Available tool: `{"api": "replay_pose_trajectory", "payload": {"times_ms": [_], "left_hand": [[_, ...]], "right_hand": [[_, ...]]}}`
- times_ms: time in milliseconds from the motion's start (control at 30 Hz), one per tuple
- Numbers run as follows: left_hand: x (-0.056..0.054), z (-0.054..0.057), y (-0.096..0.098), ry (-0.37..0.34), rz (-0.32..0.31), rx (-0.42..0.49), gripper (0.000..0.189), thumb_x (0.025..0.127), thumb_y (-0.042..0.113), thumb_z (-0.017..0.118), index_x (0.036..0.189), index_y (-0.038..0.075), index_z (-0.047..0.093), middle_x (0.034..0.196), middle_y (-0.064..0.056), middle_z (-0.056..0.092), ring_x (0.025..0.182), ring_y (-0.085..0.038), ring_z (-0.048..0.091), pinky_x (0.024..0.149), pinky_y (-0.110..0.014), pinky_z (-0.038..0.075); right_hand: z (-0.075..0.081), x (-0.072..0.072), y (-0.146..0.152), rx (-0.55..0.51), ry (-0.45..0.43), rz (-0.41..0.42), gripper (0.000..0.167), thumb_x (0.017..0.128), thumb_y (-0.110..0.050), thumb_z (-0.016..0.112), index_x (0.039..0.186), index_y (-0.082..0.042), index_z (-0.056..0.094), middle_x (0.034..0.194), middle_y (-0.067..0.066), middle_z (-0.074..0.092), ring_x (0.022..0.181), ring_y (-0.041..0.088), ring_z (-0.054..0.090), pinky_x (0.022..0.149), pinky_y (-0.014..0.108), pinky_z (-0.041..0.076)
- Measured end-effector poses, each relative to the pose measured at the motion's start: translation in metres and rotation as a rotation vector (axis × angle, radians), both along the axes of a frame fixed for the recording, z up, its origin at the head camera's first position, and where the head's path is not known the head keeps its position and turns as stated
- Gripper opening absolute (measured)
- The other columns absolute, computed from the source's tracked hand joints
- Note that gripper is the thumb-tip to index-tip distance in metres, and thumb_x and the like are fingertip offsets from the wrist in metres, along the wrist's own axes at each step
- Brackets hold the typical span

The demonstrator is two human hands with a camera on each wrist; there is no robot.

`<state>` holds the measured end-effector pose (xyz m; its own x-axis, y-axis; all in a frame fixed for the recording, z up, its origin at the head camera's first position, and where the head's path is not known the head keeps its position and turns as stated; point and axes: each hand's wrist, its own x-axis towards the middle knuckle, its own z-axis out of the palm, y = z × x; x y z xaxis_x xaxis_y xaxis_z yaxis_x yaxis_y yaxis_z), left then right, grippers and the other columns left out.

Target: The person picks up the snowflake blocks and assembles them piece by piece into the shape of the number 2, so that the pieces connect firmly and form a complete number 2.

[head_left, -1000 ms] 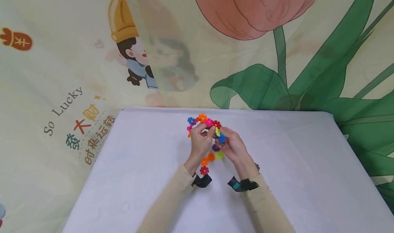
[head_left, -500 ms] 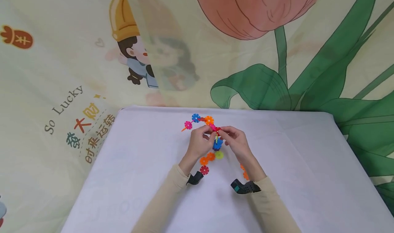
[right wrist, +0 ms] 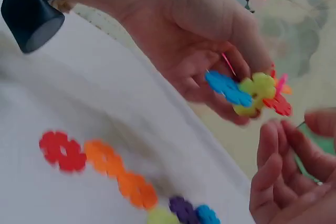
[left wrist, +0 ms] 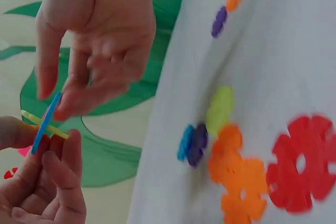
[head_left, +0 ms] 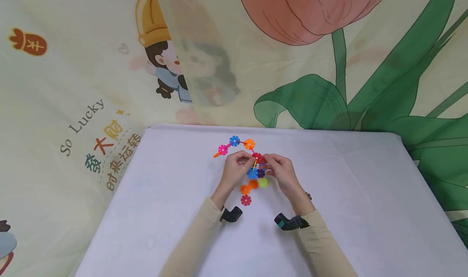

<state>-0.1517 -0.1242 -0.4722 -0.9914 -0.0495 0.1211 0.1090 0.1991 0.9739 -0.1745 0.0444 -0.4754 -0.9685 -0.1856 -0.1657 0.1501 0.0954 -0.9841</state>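
Well, the left hand (head_left: 234, 173) pinches the disc chain (head_left: 249, 144).

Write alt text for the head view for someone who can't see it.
A person's left hand pinches a chain of colorful notched discs, the right hand beside it. More discs lie on a white table before a flower-print backdrop.

indoor set-up, exact room unclear: white-covered table (head_left: 139, 212), flower-printed cloth backdrop (head_left: 292, 61)
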Motion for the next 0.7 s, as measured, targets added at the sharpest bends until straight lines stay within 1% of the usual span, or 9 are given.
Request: {"api": "replay_pose_trajectory", "payload": {"times_ms": [67, 133, 200, 233, 300, 400, 500, 600, 700], "left_hand": [[-0.002, -0.004, -0.004, -0.04, 0.038, -0.019, 0.015, 0.094, 0.012, 0.068, 0.096, -0.002, 0.07, 0.092, -0.013, 0.071, 0.084, -0.022, 0.07, 0.078, -0.024, 0.056], [-0.004, -0.009, -0.008, -0.088, 0.078, -0.037, 0.015, 0.093, 0.013, 0.068, 0.096, -0.001, 0.07, 0.091, -0.011, 0.071, 0.082, -0.021, 0.069, 0.077, -0.024, 0.056], [-0.005, -0.013, -0.01, -0.139, 0.109, -0.064, 0.015, 0.093, 0.015, 0.069, 0.095, 0.001, 0.07, 0.089, -0.009, 0.07, 0.08, -0.019, 0.068, 0.074, -0.024, 0.056], [-0.006, -0.015, -0.011, -0.165, 0.122, -0.078, 0.014, 0.093, 0.016, 0.069, 0.095, 0.002, 0.071, 0.089, -0.008, 0.07, 0.079, -0.019, 0.067, 0.073, -0.024, 0.056], [-0.007, -0.018, -0.012, -0.204, 0.137, -0.099, 0.015, 0.093, 0.017, 0.069, 0.095, 0.002, 0.071, 0.088, -0.007, 0.069, 0.076, -0.019, 0.065, 0.069, -0.025, 0.055], [-0.008, -0.021, -0.013, -0.248, 0.146, -0.114, 0.017, 0.093, 0.019, 0.068, 0.096, 0.003, 0.071, 0.088, -0.007, 0.067, 0.074, -0.017, 0.061, 0.064, -0.023, 0.053], [-0.01, -0.023, -0.014, -0.271, 0.141, -0.108, 0.017, 0.094, 0.018, 0.067, 0.096, 0.002, 0.071, 0.091, -0.007, 0.063, 0.07, -0.015, 0.057, 0.058, -0.021, 0.05], [-0.011, -0.026, -0.015, -0.283, 0.136, -0.109, 0.016, 0.094, 0.018, 0.067, 0.095, 0.002, 0.07, 0.09, -0.007, 0.06, 0.062, -0.014, 0.053, 0.053, -0.019, 0.047], [-0.012, -0.029, -0.016, -0.312, 0.128, -0.097, 0.017, 0.095, 0.019, 0.065, 0.098, 0.003, 0.069, 0.087, -0.006, 0.061, 0.058, -0.013, 0.051, 0.051, -0.019, 0.046]], "right_hand": [[-0.006, -0.004, 0.002, 0.191, 0.059, 0.022, 0.028, 0.1, -0.021, 0.058, 0.116, -0.001, 0.068, 0.103, 0.011, 0.067, 0.087, 0.021, 0.063, 0.08, 0.033, 0.055], [-0.013, -0.007, 0.004, 0.411, 0.121, 0.051, 0.027, 0.098, -0.02, 0.061, 0.119, -0.004, 0.068, 0.102, 0.013, 0.064, 0.087, 0.024, 0.059, 0.078, 0.034, 0.053], [-0.021, -0.009, 0.004, 0.605, 0.169, 0.098, 0.031, 0.095, -0.02, 0.064, 0.123, -0.006, 0.067, 0.101, 0.012, 0.061, 0.087, 0.024, 0.056, 0.075, 0.035, 0.051], [-0.024, -0.01, 0.003, 0.663, 0.18, 0.116, 0.034, 0.094, -0.021, 0.065, 0.125, -0.007, 0.066, 0.1, 0.012, 0.06, 0.088, 0.025, 0.054, 0.074, 0.035, 0.05], [-0.028, -0.012, 0.001, 0.729, 0.182, 0.136, 0.038, 0.093, -0.023, 0.068, 0.128, -0.007, 0.065, 0.099, 0.012, 0.058, 0.086, 0.025, 0.053, 0.073, 0.036, 0.049], [-0.031, -0.014, -0.002, 0.767, 0.181, 0.123, 0.037, 0.092, -0.023, 0.07, 0.126, -0.007, 0.066, 0.097, 0.012, 0.055, 0.084, 0.025, 0.05, 0.071, 0.035, 0.047], [-0.03, -0.015, -0.004, 0.766, 0.18, 0.086, 0.032, 0.089, -0.021, 0.074, 0.115, -0.004, 0.069, 0.098, 0.012, 0.054, 0.085, 0.025, 0.05, 0.073, 0.036, 0.047], [-0.029, -0.015, -0.004, 0.698, 0.19, 0.038, 0.024, 0.087, -0.016, 0.076, 0.102, 0.0, 0.066, 0.099, 0.014, 0.057, 0.086, 0.027, 0.052, 0.075, 0.038, 0.047], [-0.027, -0.01, -0.005, 0.565, 0.179, -0.013, 0.016, 0.086, -0.011, 0.074, 0.095, -0.001, 0.063, 0.094, 0.013, 0.06, 0.081, 0.025, 0.054, 0.071, 0.033, 0.049]]}}
